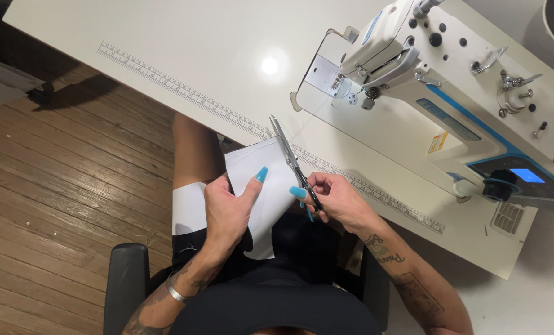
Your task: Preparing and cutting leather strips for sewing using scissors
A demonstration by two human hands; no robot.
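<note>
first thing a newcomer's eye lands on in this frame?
Probably the bright turquoise nails at centre: the left hand holds a white fabric piece over the lap, while the right hand works a pair of scissors at its right edge. Next, the white and blue sewing machine at upper right on the white table, whose near edge carries a printed ruler strip.

Dark wood-plank floor beneath a glossy white table, lamp glare on top.

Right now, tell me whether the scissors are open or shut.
Shut, or nearly: the blades of the scissors show as one narrow point along the white cloth, gripped by the right hand.
</note>
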